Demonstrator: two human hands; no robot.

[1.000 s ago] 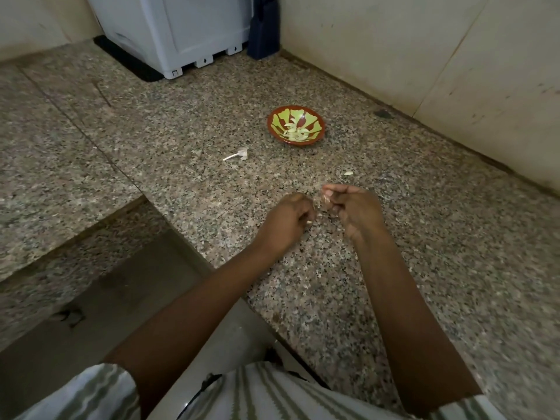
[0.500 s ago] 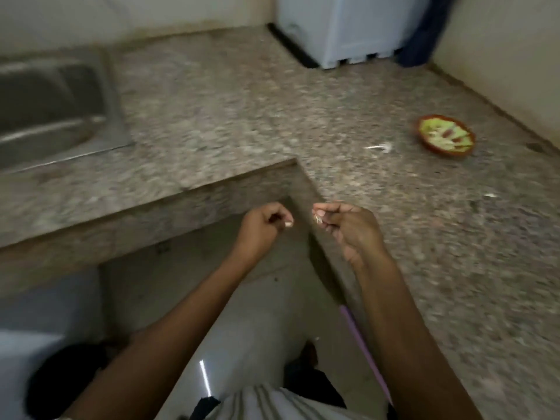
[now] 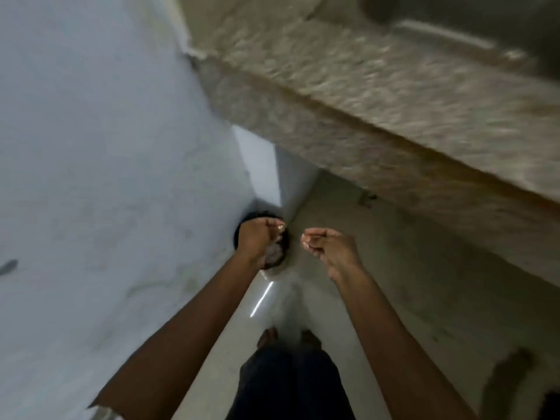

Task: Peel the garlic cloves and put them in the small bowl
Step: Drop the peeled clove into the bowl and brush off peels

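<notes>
Fingers: on the left hand (image 3: 260,237) the fingers (image 3: 277,227) are curled with the tips bunched against the thumb. On the right hand (image 3: 328,248) the fingertips (image 3: 307,241) are curled in against the thumb. The blur hides whether either pinch holds anything.
Hands: just left of centre frame, near each other but not touching; the left hangs over a dark round bin (image 3: 241,234) on the floor.
Garlic clove: not made out. If one is held, it is probably inside the right-hand pinch.
Small bowl: out of view.
Step, as judged: skin is being dropped into the bin, with the clove yet to go to the bowl.
Handling: a clove is light, small and firm. It is smooth and a little slick once bare, so pinch it across its flat sides between thumb and forefinger. The skin is papery and brittle, tends to cling to fingertips, and splits most easily at the root end.
Bin: dark rim, pale crumpled contents showing below the left wrist.
Countertop (image 3: 363,140): speckled stone with a thick squared edge, running diagonally across the upper right.
Sink (image 3: 454,31): dull metal rim at top right.
Floor (image 3: 394,283): pale, glossy, with a streak of reflected light.
White surface (image 3: 91,147): flat and matte, filling the left of frame.
</notes>
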